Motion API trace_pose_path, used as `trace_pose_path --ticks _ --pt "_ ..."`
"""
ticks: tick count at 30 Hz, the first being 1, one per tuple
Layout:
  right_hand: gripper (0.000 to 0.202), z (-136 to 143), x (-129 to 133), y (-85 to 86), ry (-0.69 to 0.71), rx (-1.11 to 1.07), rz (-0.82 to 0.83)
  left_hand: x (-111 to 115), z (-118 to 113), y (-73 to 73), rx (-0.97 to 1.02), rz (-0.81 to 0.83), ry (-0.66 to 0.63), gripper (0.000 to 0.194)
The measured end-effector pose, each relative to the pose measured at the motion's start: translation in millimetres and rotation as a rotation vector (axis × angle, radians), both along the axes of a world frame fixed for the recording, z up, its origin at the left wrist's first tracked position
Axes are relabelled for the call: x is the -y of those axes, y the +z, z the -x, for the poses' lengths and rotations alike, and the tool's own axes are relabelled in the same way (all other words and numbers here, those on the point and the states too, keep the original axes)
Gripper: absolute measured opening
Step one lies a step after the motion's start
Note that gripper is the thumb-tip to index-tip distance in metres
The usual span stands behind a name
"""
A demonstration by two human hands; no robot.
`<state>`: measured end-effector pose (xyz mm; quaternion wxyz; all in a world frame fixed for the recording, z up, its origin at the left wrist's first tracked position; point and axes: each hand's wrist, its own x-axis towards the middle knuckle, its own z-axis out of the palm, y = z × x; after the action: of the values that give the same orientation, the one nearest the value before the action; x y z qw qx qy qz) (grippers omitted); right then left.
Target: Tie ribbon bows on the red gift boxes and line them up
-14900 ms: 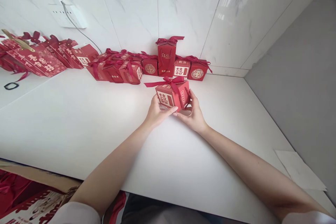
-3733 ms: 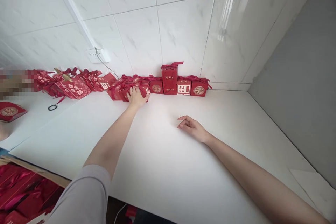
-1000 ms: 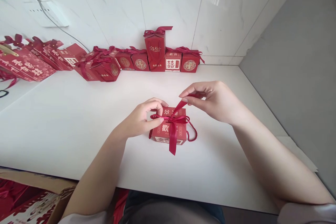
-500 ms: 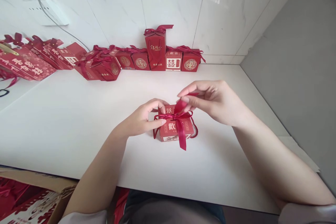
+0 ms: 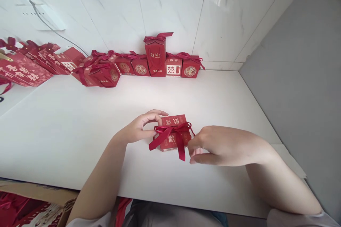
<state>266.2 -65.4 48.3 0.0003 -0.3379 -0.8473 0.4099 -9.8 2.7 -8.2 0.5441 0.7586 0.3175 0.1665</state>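
From where I stood, the red box (image 5: 171, 138) sat on the white table (image 5: 93, 127) in front of the person, well apart from the row of boxes (image 5: 190, 71) along the tiled wall (image 5: 176, 3). Its printed top was folded shut, and a red ribbon (image 5: 181, 151) was already tied across it in a bow. One tail slanted off toward the left front corner; the other fell over the front edge.

The left hand (image 5: 137, 127) was cupped at the box's left end, thumb and fingers well parted, fingertips at the back edge. The right hand (image 5: 213, 145) was curled just beside the right end; its fingers were mostly hidden, so I couldn't tell whether it held anything there, the cord handle perhaps.

The closing and tying looked done to me. What remained, I judged, was small: the tails lay unevenly, at different angles, and the box stood by itself while the beribboned ones by the wall, a taller box (image 5: 157, 56) among them, stood side by side.
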Motion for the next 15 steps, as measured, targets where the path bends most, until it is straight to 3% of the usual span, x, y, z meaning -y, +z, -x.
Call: trace_pose_path --ticks 5,8,11,15 --pt "0.015 -5 -7 5.5 -0.164 -0.123 -0.209 -4 1 -5.6 0.087 0.031 -0.02 0.017" --pt "0.015 10 -11 -5.9 -0.25 -0.199 -0.355 -1 -2 -6.1 0.073 -0.011 -0.01 0.017" --pt "0.02 27 -18 -21.6 -0.24 -0.212 -0.506 1 -6 -6.8 0.075 0.0 -0.001 0.013" --pt "0.017 31 -24 -28.9 -0.303 -0.302 -0.476 -1 -7 -7.8 0.121 0.029 -0.019 0.014"
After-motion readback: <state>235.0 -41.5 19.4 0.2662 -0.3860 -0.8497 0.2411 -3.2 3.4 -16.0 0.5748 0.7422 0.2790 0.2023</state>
